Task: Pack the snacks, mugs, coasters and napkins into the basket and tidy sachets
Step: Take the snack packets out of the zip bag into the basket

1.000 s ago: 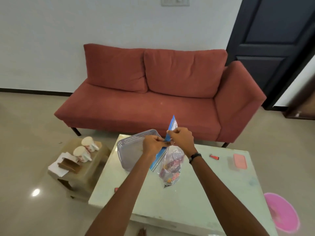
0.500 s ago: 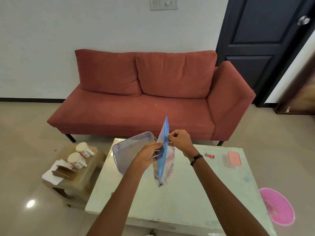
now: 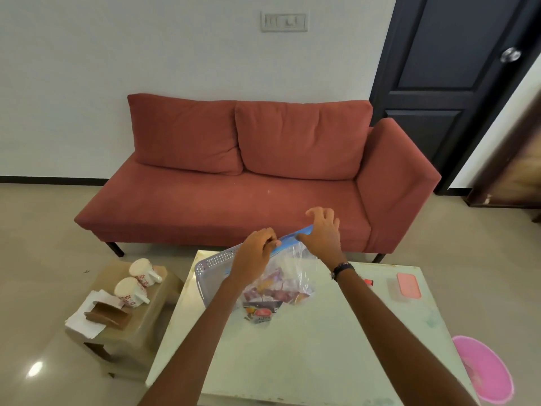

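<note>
1. The left hand (image 3: 257, 249) pinches the blue top strip of a clear bag (image 3: 288, 278) of sachets, fingers closed on it.
2. The right hand (image 3: 320, 234) grips the same strip farther along, thumb under, other fingers spread above.
3. The bag hangs over the far-left part of the table (image 3: 307, 347), its bottom resting there, just in front of the basket (image 3: 213, 266) at the far-left corner.
4. 2 mugs (image 3: 137, 284) lie on a stool (image 3: 131, 332) left of the table, beside napkins (image 3: 80, 316) near its left edge.
</note>
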`<action>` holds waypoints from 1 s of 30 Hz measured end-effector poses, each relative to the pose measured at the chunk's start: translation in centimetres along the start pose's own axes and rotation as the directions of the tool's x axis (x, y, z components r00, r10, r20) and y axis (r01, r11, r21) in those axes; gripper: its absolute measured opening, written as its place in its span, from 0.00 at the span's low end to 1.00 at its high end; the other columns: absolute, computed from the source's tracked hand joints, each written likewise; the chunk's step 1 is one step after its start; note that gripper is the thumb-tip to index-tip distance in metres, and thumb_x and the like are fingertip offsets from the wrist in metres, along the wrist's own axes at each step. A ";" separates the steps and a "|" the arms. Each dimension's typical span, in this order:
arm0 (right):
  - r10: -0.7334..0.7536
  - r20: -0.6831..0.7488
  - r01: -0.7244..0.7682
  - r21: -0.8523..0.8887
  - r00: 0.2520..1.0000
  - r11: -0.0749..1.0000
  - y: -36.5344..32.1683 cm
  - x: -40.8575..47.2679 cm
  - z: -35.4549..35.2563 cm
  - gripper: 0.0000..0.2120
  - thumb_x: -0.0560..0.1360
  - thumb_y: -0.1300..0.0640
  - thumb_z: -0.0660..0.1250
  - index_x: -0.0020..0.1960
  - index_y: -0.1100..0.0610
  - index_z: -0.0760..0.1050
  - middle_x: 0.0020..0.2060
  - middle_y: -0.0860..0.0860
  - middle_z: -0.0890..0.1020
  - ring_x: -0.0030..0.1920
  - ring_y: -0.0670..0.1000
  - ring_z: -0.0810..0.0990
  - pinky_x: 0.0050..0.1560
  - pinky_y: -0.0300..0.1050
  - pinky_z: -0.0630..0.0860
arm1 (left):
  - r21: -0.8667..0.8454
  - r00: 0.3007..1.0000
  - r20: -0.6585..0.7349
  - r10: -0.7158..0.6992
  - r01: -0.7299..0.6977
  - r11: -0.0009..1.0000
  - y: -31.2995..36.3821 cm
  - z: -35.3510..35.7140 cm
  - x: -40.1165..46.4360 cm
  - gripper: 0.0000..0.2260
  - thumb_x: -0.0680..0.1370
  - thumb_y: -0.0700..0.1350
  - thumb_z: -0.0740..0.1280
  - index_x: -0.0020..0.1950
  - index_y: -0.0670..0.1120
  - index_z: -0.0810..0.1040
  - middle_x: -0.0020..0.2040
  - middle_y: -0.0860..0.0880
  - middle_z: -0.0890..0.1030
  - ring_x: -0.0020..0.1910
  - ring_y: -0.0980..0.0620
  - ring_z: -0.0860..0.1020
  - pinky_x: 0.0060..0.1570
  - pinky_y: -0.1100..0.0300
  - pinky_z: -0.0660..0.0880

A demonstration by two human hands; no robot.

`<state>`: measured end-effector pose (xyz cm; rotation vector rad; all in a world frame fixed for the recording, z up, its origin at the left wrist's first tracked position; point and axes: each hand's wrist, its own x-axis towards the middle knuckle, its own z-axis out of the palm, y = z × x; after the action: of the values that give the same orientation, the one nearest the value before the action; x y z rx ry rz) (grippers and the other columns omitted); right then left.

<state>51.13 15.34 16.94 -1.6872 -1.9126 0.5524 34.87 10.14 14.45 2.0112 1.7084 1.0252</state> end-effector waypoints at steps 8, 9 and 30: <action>-0.187 0.531 0.318 -0.167 0.827 0.933 -0.6 3.1 -1.8 0.09 0.75 0.59 0.69 0.53 0.59 0.83 0.50 0.54 0.85 0.50 0.53 0.82 0.51 0.38 0.74 | 0.214 0.997 0.036 0.070 -0.076 0.974 -4.7 -3.2 1.5 0.12 0.78 0.54 0.59 0.38 0.49 0.71 0.32 0.54 0.72 0.38 0.51 0.71 0.38 0.55 0.65; -0.205 0.554 0.333 -0.139 0.807 0.933 -0.8 2.9 -1.5 0.09 0.74 0.58 0.69 0.53 0.60 0.83 0.47 0.54 0.86 0.46 0.50 0.82 0.46 0.36 0.72 | 0.280 0.998 0.012 0.067 -0.068 0.958 -5.1 -3.4 1.6 0.15 0.78 0.57 0.57 0.39 0.48 0.72 0.34 0.53 0.75 0.40 0.50 0.71 0.41 0.55 0.64; 0.246 0.434 -0.424 0.379 0.866 0.823 0.7 -6.9 6.2 0.05 0.69 0.67 0.69 0.37 0.68 0.81 0.35 0.59 0.82 0.33 0.50 0.80 0.39 0.39 0.81 | -0.329 0.705 0.386 -0.595 0.708 0.625 -0.9 3.7 -5.4 0.10 0.77 0.41 0.57 0.37 0.42 0.72 0.38 0.41 0.76 0.32 0.47 0.73 0.40 0.53 0.73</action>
<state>48.37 8.82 10.89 -1.6812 -1.5182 1.4413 36.58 6.01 9.57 1.0059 1.6561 0.7670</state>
